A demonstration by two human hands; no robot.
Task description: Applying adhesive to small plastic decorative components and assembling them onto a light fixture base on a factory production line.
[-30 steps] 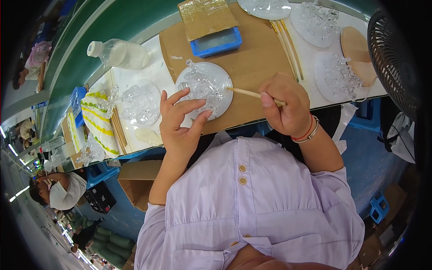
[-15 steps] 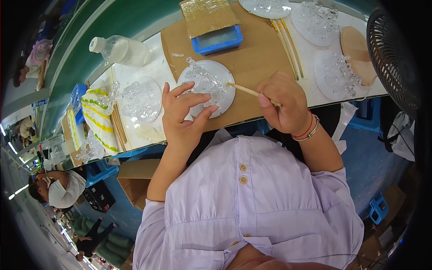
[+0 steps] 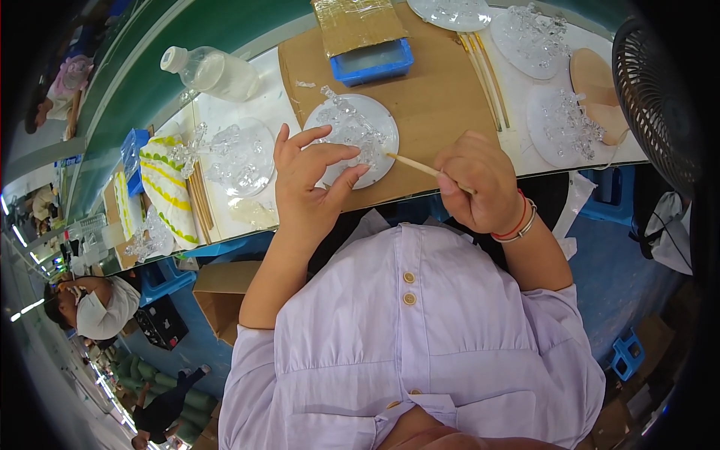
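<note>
My right hand [image 3: 478,182] is closed around a thin brush [image 3: 414,164] with a pale wooden handle. The brush tip points left, over the right side of a round white plate [image 3: 386,165]. Clear plastic pieces [image 3: 349,124] lie piled on that plate. Above its lower left part is my left hand [image 3: 311,169], thumb and index finger bent toward each other in a pinch, the other fingers raised. Whatever sits between those fingertips is too small and see-through to make out against the clear pieces behind.
Beyond the plate stands a blue tray [image 3: 373,64] partly covered by cardboard. Brushes [image 3: 484,79] lie to the right, near more plates of clear pieces [image 3: 562,127] and a black fan [image 3: 656,105]. A plastic bottle [image 3: 214,73] and a striped cloth [image 3: 165,191] are on the left.
The view has shifted slightly, so the table things sit a little further right. Both hands keep nearly the same pose, and the brush tip stays at the plate's right side.
</note>
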